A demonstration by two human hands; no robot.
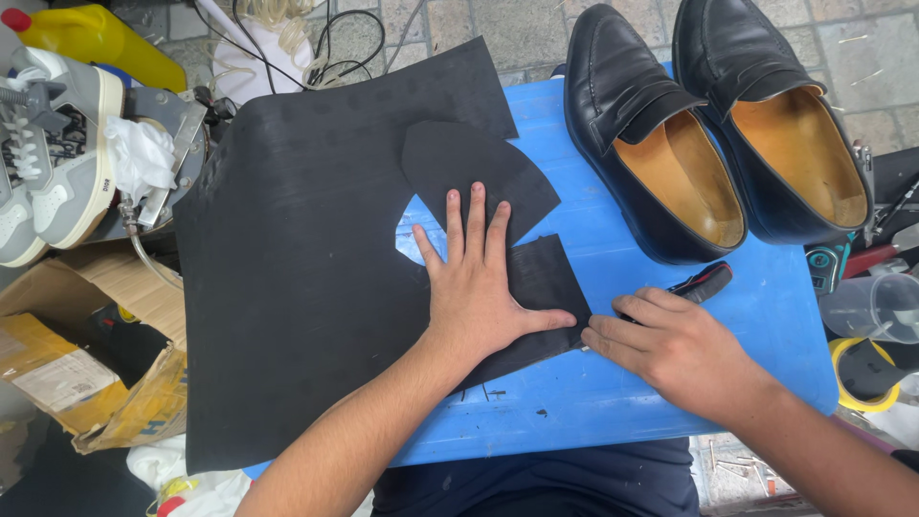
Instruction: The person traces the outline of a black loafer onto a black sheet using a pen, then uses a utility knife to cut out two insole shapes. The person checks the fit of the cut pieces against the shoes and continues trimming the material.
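A large black rubber sheet (297,268) lies over the left part of a blue table (613,383). My left hand (479,287) presses flat on the sheet, fingers spread, beside a cut-out gap. A loose sole-shaped black piece (474,163) rests just above my fingertips. My right hand (670,349) is closed around a cutting knife with a black and red handle (704,282), its tip at the sheet's right edge by my left thumb. The blade itself is hidden.
Two black leather loafers (651,144) (775,115) stand at the table's back right. A grey and white sneaker (57,153) sits on a metal stand at left, above a torn cardboard box (86,364). A yellow bottle (96,38), cables, a clear cup (876,306) and tape roll (862,373) surround.
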